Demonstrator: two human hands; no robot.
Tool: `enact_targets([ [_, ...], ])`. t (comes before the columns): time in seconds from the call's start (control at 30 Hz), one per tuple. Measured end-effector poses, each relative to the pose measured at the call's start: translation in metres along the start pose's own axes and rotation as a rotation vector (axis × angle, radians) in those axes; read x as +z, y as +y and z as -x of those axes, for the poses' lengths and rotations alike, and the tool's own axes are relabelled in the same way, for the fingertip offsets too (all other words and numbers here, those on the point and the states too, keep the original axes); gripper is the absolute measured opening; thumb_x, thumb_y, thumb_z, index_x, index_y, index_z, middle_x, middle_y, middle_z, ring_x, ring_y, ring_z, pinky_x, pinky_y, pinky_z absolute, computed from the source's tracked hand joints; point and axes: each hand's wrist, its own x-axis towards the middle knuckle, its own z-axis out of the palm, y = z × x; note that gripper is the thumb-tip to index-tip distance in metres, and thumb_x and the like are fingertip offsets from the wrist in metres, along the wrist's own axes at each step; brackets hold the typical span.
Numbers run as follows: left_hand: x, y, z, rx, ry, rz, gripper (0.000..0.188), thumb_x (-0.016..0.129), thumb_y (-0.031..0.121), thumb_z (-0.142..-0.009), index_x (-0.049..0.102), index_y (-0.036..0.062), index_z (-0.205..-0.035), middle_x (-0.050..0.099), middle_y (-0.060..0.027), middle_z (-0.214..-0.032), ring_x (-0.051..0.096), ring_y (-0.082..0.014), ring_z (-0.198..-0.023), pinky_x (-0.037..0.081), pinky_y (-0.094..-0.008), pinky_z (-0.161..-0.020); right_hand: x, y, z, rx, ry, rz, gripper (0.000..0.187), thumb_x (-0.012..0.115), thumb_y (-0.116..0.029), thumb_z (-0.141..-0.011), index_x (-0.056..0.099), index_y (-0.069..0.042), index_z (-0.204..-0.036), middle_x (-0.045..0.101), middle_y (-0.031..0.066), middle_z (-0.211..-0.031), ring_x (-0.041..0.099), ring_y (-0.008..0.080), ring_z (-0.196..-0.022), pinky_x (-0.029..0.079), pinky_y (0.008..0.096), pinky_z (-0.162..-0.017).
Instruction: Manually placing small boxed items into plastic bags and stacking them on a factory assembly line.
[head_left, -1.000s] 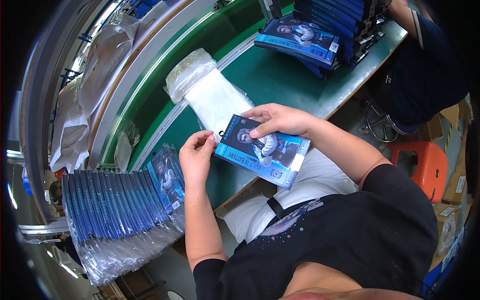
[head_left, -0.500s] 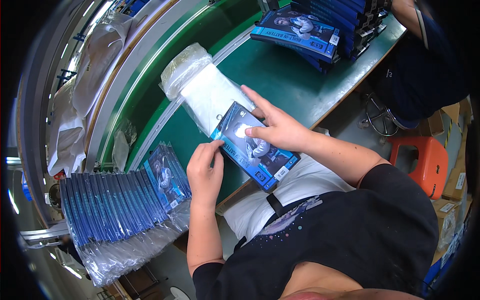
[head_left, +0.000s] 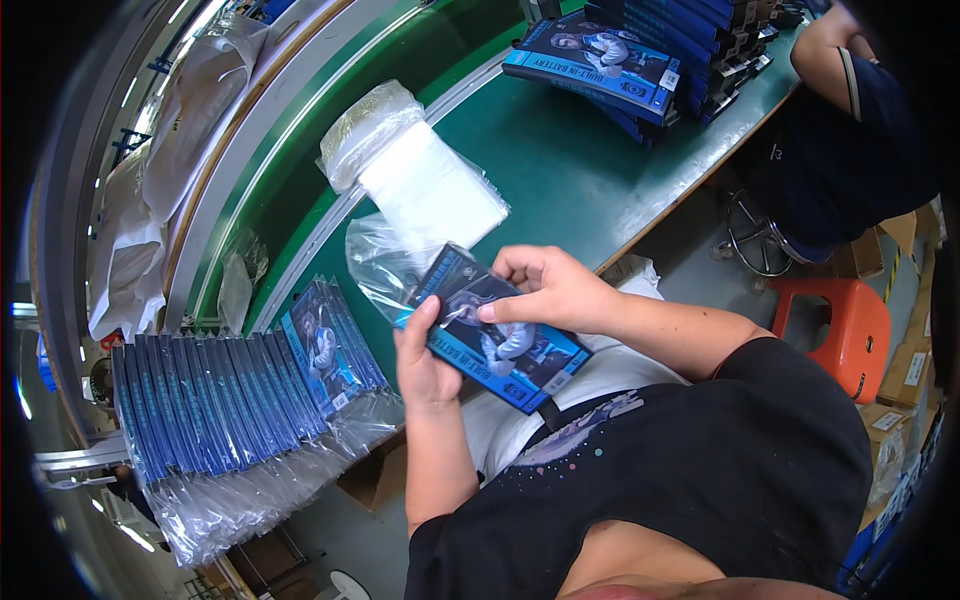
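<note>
A flat blue-and-black printed box (head_left: 515, 370) is held tilted in front of my body, over the table's near edge. My right hand (head_left: 550, 290) grips its far side, thumb on the printed face and fingers curled at the edge. At its left side my left hand (head_left: 428, 365) is closed, thumb on the box's edge. A clear plastic bag (head_left: 375, 260) hangs loose around the far left end of the box; how far the box sits inside it I cannot tell. Just beyond lies a pile of flat clear bags (head_left: 440, 190).
To the left stands a row of bagged blue boxes (head_left: 215, 405), with one face-up box (head_left: 322, 345) leaning at its end. Stacks of similar boxes (head_left: 595, 65) rise at the far right. A person (head_left: 840, 150) sits beyond the green table (head_left: 570, 180). An orange stool (head_left: 835, 325) stands right.
The box has come nearer my body and away from the bag pile. A loose bag now trails from its far end. My left hand has moved right and turned, thumb up.
</note>
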Motion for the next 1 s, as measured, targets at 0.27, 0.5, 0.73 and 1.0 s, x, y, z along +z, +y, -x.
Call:
enact_targets([
  [0.27,0.017,0.025,0.011,0.017,0.014,0.141,0.040,0.049,0.020,-0.095,0.046,-0.0008,-0.129,0.057,-0.0146,-0.124,0.056,-0.0294,-0.114,0.042,-0.0443,-0.100,-0.009,-0.047,0.015,-0.124,-0.212,0.477,0.107,0.082,-0.012,-0.069,0.013,-0.011,-0.151,0.058,0.0130,-0.097,0.062,0.0160,-0.089,0.049,0.0293,-0.075],
  [0.5,0.021,0.018,0.050,-0.027,-0.357,0.129,0.070,0.061,0.035,-0.083,0.035,0.0016,-0.139,0.048,-0.0180,-0.132,0.050,-0.0376,-0.119,0.035,-0.0521,-0.104,0.019,-0.063,0.017,-0.804,0.034,0.652,0.046,0.079,-0.014,-0.072,0.062,-0.004,-0.114,0.067,0.0116,-0.098,0.064,0.0246,-0.076,0.050,0.0319,-0.066],
  [0.73,0.029,0.035,0.059,0.032,-0.435,-0.039,0.078,0.064,0.034,-0.076,0.035,-0.0028,-0.138,0.048,-0.0220,-0.132,0.052,-0.0434,-0.114,0.038,-0.0520,-0.102,0.029,-0.082,0.021,-0.863,0.083,0.567,0.028,0.074,-0.007,-0.076,0.065,-0.003,-0.102,0.065,0.0097,-0.085,0.063,0.0209,-0.068,0.050,0.0301,-0.062],
  [1.0,-0.011,0.044,0.041,-0.130,-0.680,0.172,0.058,0.036,0.045,-0.099,0.048,-0.0030,-0.130,0.053,-0.0200,-0.126,0.051,-0.0363,-0.117,0.045,-0.0541,-0.094,0.015,-0.090,0.044,-1.048,0.382,0.277,0.020,0.053,0.013,-0.082,0.057,0.000,-0.096,0.059,0.0096,-0.086,0.058,0.0138,-0.069,0.048,0.0264,-0.062],
])
